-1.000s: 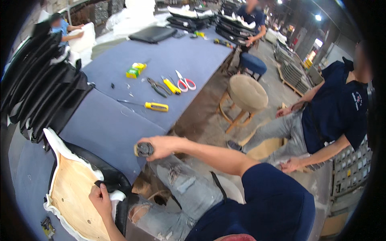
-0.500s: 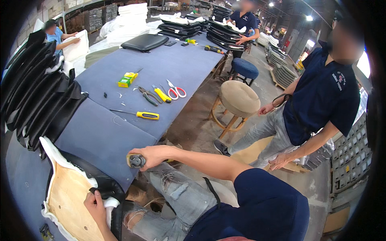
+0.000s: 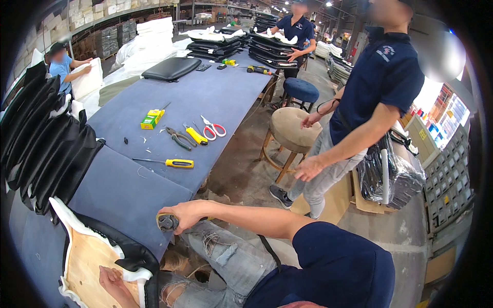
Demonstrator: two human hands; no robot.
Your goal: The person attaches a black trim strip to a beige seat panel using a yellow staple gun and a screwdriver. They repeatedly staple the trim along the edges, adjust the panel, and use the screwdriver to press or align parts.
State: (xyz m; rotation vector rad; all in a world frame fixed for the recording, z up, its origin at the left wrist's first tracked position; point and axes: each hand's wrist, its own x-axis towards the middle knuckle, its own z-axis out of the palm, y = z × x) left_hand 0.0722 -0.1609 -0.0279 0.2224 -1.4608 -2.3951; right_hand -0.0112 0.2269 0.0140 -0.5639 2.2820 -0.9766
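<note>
Right hand (image 3: pixel 189 215): closed round a dark-ended tool (image 3: pixel 167 222), beside the tabletop's (image 3: pixel 118 179) right edge
Left hand (image 3: pixel 111 280): curled over wooden panel (image 3: pixel 87 256); cannot tell if gripping
Box (image 3: pixel 152 119): yellow-green, print unclear

You wear a dark navy shirt (image 3: pixel 334 274) whose short sleeve (image 3: pixel 318 244) leaves your right forearm (image 3: pixel 246 214) bare, as are your left fingers (image 3: pixel 106 274) and right fingers (image 3: pixel 174 209). Your jeans (image 3: pixel 241 264) are a faded grey-blue, torn open in a frayed hole (image 3: pixel 172 291) at one knee and shredded into pale threads (image 3: pixel 209 242) on the other leg. A narrow black strap (image 3: pixel 269 251) shows near your waist.
</note>
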